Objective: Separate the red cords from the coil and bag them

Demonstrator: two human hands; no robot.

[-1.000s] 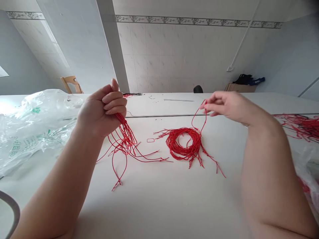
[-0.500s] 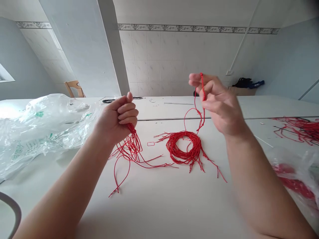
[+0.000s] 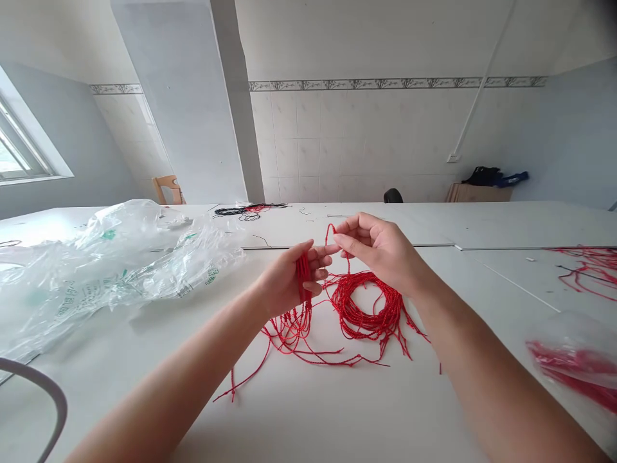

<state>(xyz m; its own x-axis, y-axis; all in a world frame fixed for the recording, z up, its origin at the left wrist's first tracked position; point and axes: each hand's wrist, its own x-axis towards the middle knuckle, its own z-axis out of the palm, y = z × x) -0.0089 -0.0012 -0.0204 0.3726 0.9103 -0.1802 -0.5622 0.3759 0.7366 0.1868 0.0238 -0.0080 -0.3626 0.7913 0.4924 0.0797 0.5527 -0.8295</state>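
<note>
My left hand point(image 3: 299, 276) is closed around a bunch of red braided cords point(image 3: 303, 273), its index finger stretched toward my right fingertips. Loose ends of the bunch trail down onto the table. In a pinch, my right hand point(image 3: 373, 247) holds a single red cord point(image 3: 330, 230), whose loop arches up beside the fingertips and hangs below them. Both hands meet over the table, close together. Just under my right hand lies a round coil of red cords point(image 3: 344, 315), with knotted ends spreading from its lower right side.
Crumpled clear plastic bags point(image 3: 139, 270) cover the left of the white table point(image 3: 299, 424). Black cords point(image 3: 236, 211) lie at the back. At right are more red cords point(image 3: 590, 273) and a clear bag with red contents point(image 3: 573, 360). A grey curved tube point(image 3: 55, 392) stands front left.
My right hand has come down and left with its red cord to meet my left hand. My left hand has moved right, its index finger now stretched out. The view has shifted slightly.
</note>
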